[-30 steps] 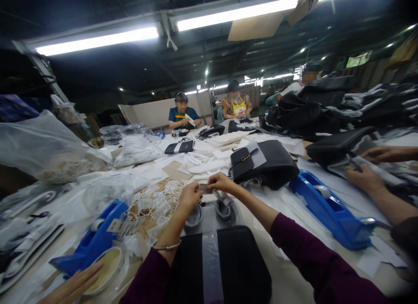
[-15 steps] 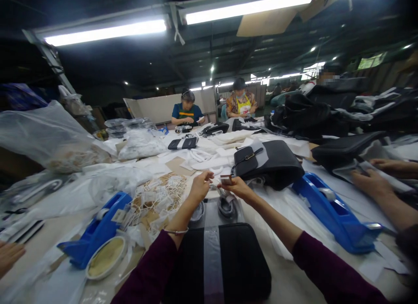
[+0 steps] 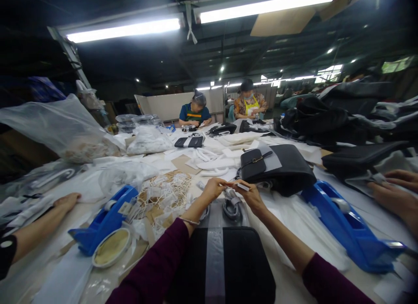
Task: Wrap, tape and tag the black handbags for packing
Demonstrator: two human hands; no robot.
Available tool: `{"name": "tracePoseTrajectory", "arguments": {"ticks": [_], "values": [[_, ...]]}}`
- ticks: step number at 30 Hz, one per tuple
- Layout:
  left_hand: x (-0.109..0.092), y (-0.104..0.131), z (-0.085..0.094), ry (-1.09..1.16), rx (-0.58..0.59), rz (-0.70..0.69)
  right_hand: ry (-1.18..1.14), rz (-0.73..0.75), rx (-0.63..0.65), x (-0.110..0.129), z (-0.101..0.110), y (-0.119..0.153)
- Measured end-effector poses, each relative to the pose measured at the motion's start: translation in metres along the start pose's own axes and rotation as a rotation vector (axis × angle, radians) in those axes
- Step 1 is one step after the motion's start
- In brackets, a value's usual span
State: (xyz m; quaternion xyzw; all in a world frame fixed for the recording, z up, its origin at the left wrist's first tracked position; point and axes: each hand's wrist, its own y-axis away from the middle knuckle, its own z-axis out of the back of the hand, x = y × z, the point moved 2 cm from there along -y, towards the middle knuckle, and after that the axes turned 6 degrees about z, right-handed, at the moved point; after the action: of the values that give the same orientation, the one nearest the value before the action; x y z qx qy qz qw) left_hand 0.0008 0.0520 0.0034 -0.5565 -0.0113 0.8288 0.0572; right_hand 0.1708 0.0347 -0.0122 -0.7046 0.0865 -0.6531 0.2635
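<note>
In front of me a black bag point(image 3: 244, 262) lies flat, with a translucent wrap strip point(image 3: 214, 256) round its middle. Beyond its far edge, a wrapped coiled strap point(image 3: 232, 208) rests under my hands. My right hand point(image 3: 251, 197) is closed on a small white-edged tag point(image 3: 242, 187), held between thumb and fingers. My left hand point(image 3: 213, 189) is closed in a pinch, its fingertips meeting those of my right hand; what they pinch is too small to make out. A pile of tags with pale strings point(image 3: 168, 195) lies left of my hands.
Blue tape dispensers point(image 3: 104, 219) point(image 3: 348, 225) stand on either side. A round dish point(image 3: 111, 247) sits at the left one. A black bag with a buckled pocket point(image 3: 281, 167) lies ahead on the right. Co-workers' hands point(image 3: 67, 202) point(image 3: 396, 193) reach in from both sides.
My left hand has moved to meet my right, its fingers now pinched together. The tag has turned in my right hand. A co-worker's arm reaches further in at the left.
</note>
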Motion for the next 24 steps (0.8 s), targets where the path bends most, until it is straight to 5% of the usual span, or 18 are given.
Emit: {"name": "tracePoseTrajectory", "arguments": {"ticks": [8, 12, 15, 18, 21, 24], "values": [[-0.009, 0.008, -0.004, -0.016, -0.133, -0.021, -0.066, -0.105, -0.102, -0.004, -0.001, 0.001], [-0.020, 0.024, 0.032, 0.038, -0.200, -0.058, -0.014, -0.146, -0.112, 0.004, 0.014, 0.013], [-0.013, 0.062, 0.079, 0.070, -0.304, -0.010, 0.048, -0.256, -0.162, 0.014, 0.033, 0.041], [0.009, 0.115, 0.118, 0.162, -0.405, 0.190, 0.121, -0.404, -0.218, 0.021, 0.049, 0.081], [0.030, 0.163, 0.127, 0.304, -0.358, 0.406, 0.105, -0.593, -0.172, 0.022, 0.054, 0.117], [0.041, 0.187, 0.117, 0.442, -0.241, 0.505, -0.016, -0.787, -0.071, 0.021, 0.047, 0.135]]}}
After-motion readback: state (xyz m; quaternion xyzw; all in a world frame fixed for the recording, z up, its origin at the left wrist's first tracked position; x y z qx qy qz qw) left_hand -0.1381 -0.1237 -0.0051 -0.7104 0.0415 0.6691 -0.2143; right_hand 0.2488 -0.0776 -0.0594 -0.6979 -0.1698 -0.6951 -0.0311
